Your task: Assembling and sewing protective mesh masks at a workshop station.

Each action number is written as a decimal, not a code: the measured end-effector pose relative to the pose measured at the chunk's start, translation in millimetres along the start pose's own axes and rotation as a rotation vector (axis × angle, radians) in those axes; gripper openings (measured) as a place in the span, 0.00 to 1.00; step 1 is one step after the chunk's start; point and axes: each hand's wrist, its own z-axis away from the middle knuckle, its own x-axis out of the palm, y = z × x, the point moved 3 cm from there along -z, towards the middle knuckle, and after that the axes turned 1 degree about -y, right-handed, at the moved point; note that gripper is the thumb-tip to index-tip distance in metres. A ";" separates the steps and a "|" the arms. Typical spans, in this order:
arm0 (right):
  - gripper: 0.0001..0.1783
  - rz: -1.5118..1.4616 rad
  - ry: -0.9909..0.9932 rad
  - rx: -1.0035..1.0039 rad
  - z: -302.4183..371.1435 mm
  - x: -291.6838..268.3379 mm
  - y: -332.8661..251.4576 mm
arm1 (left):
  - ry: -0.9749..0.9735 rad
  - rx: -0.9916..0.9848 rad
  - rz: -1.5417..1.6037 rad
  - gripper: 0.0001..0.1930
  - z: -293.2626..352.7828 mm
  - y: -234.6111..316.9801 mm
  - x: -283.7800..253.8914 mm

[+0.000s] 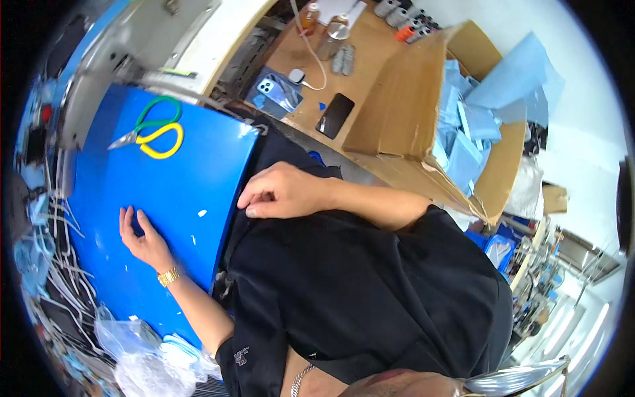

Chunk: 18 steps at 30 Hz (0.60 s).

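Left hand is held over the board, fingers loosely spread. Right hand is curled at the board's right edge; whether anything is pinched cannot be told. Scissors are laid on the board's upper part. Carton is placed right of the board.

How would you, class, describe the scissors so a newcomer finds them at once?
Start at the large blue work surface. Near its upper edge lie the scissors, whose green and yellow handles set them apart from the small white scraps.
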 end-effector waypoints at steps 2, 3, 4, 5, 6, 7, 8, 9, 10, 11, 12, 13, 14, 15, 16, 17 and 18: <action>0.09 0.120 0.138 0.029 24.9 -26.8 -2.9 | -0.007 -0.022 0.025 0.13 6.7 -5.7 2.3; 0.08 0.185 0.255 0.005 42.3 -47.1 -5.1 | -0.023 -0.015 0.012 0.14 5.6 -4.3 6.1; 0.08 0.256 0.397 -0.025 63.0 -64.6 -12.9 | -0.026 0.001 0.007 0.14 3.1 -2.0 4.5; 0.08 0.318 0.488 0.015 84.5 -84.8 -19.4 | -0.024 0.010 -0.002 0.14 2.7 -2.3 0.8; 0.09 0.351 0.615 0.141 108.2 -104.9 -32.3 | -0.029 -0.009 0.006 0.14 3.6 -4.5 -1.5; 0.09 0.278 0.783 0.144 131.2 -126.1 -39.5 | -0.023 -0.012 0.035 0.14 3.3 -6.2 -1.5; 0.09 0.420 0.889 0.121 153.5 -152.8 -42.5 | -0.012 -0.019 0.051 0.15 4.4 -8.2 -6.4; 0.10 0.289 0.961 0.201 174.6 -179.7 -47.5 | -0.011 -0.024 0.026 0.15 5.5 -12.6 -9.8; 0.11 0.416 1.054 0.249 196.7 -207.0 -46.1 | -0.009 -0.011 0.040 0.15 5.6 -13.2 -8.8; 0.12 0.542 1.147 0.298 218.5 -233.9 -40.0 | -0.019 -0.013 0.029 0.15 3.6 -13.1 -6.8; 0.13 0.628 1.138 0.426 237.3 -260.1 -25.4 | -0.025 -0.017 0.012 0.15 2.0 -12.7 -6.4; 0.14 0.714 1.125 0.553 255.8 -284.9 -7.0 | -0.017 -0.004 0.021 0.15 0.0 -11.7 -3.4; 0.16 0.929 0.989 0.661 271.8 -305.2 16.4 | -0.024 -0.006 0.042 0.15 -1.9 -11.0 -0.7; 0.17 1.135 0.841 0.769 281.7 -316.9 37.2 | -0.033 -0.006 0.061 0.15 -4.5 -11.3 2.6; 0.22 1.122 0.691 0.909 278.4 -320.3 52.0 | -0.039 0.018 0.008 0.14 -5.0 -14.2 2.9; 0.24 1.226 0.608 0.924 275.7 -319.6 69.9 | -0.031 0.023 0.005 0.14 -3.4 -12.6 1.7; 0.26 1.329 0.524 0.937 275.1 -319.2 86.4 | -0.025 0.030 -0.003 0.14 -1.7 -9.5 1.2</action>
